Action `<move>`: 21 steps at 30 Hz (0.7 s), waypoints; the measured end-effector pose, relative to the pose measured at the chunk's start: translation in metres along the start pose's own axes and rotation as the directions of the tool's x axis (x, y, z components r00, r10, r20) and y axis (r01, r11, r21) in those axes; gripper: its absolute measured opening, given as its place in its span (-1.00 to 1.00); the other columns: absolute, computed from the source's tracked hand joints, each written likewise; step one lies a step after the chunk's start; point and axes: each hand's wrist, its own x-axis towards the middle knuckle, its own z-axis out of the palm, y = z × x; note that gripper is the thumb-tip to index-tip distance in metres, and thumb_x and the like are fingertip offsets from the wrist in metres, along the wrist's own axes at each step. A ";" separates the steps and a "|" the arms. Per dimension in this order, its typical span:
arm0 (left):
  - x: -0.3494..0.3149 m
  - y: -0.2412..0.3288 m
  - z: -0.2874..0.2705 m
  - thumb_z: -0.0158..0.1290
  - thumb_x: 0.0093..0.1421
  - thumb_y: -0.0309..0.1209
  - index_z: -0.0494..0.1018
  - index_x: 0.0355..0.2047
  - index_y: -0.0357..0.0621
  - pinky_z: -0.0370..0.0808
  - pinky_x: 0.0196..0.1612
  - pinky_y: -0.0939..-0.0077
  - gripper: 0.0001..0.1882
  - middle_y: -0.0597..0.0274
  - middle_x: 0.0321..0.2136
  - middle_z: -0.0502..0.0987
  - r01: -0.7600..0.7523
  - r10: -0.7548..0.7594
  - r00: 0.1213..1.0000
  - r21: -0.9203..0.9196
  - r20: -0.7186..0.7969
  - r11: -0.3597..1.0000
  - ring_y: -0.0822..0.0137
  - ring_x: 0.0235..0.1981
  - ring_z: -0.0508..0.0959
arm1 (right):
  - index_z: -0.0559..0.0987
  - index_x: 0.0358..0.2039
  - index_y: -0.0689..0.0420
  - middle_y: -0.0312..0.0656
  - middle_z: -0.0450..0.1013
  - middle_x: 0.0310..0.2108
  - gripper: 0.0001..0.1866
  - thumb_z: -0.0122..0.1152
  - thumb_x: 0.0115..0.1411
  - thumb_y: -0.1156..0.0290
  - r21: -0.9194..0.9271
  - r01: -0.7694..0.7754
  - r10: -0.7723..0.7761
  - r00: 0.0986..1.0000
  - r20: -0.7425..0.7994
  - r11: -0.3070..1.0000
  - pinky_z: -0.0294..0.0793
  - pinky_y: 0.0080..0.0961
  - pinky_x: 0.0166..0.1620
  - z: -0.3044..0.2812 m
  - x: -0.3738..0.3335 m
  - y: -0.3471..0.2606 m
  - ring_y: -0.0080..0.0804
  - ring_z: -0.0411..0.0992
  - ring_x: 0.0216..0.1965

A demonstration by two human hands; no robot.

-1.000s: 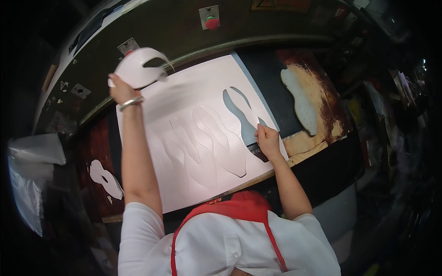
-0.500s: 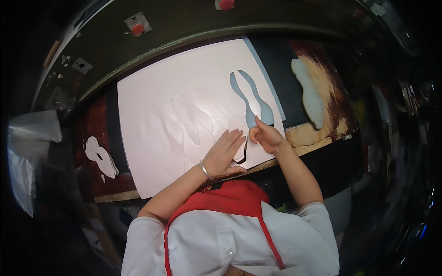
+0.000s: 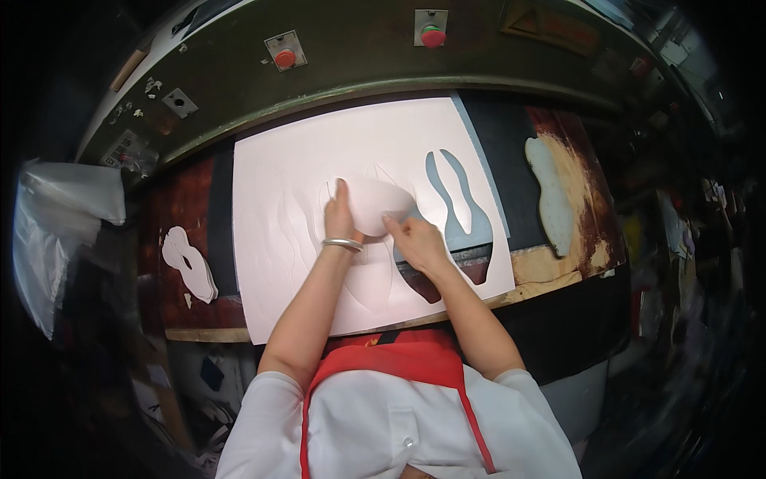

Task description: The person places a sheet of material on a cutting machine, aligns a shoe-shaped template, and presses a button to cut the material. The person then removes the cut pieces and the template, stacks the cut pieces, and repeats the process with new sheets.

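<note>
A pale pink cut-out piece (image 3: pixel 373 206), curved and slightly blurred, is raised above a large pale pink sheet (image 3: pixel 351 128). My left hand (image 3: pixel 341 217) holds its left side, fingers hidden behind it and thumb upright. At its lower right, my right hand (image 3: pixel 416 242) pinches the edge between thumb and fingers. Curved sole-shaped outlines are cut in the sheet left of my hands. To the right of them are long wavy openings, through which a blue-grey layer (image 3: pixel 471 219) and the dark red-brown surface show.
Several pale sole-shaped pieces (image 3: pixel 191 275) lie stacked at the left. A pale sole-shaped block (image 3: pixel 547 199) rests on the worn board at the right. Behind stands a dark green machine beam (image 3: pixel 359 60) with red buttons (image 3: pixel 285 58). A clear plastic bag (image 3: pixel 48 239) hangs far left.
Both hands have moved left and away from the sheet's near edge, lifting a cut-out piece. More openings show in the sheet at the right. The view has shifted slightly.
</note>
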 end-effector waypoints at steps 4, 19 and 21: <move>0.016 0.026 0.019 -0.06 0.26 -0.02 0.24 0.07 -0.40 0.42 0.00 0.13 -0.36 0.00 0.02 0.37 0.027 -0.028 0.971 -0.005 -0.239 1.000 0.14 0.02 0.41 | 0.53 -0.61 0.29 0.05 0.44 -0.66 -0.50 0.02 0.25 0.10 0.079 0.040 -0.026 0.985 -0.168 0.996 0.38 -0.30 -0.46 0.017 0.009 0.011 -0.15 0.44 -0.61; -0.117 0.021 -0.092 0.14 -0.06 -0.46 0.43 -0.06 -0.18 0.40 0.06 0.18 -0.53 -0.08 -0.04 0.41 -0.957 -0.031 0.268 0.270 0.963 0.108 -0.10 0.00 0.42 | 0.44 -0.71 0.18 -0.18 0.39 -0.66 -0.20 -0.48 0.32 -0.20 0.590 -0.675 -0.122 0.606 0.786 0.443 0.28 -0.63 -0.24 -0.007 -0.044 0.038 -0.48 0.34 -0.48; -0.122 0.013 -0.094 0.13 0.03 -0.33 0.42 -0.05 -0.18 0.38 0.07 0.15 -0.55 -0.06 -0.02 0.41 -0.940 0.102 0.309 0.287 0.945 0.186 -0.06 0.01 0.43 | 0.41 -0.76 0.17 -0.21 0.35 -0.71 -0.20 -0.50 0.34 -0.17 0.661 -0.648 -0.078 0.689 0.721 0.378 0.25 -0.65 -0.26 0.000 -0.046 0.037 -0.47 0.31 -0.51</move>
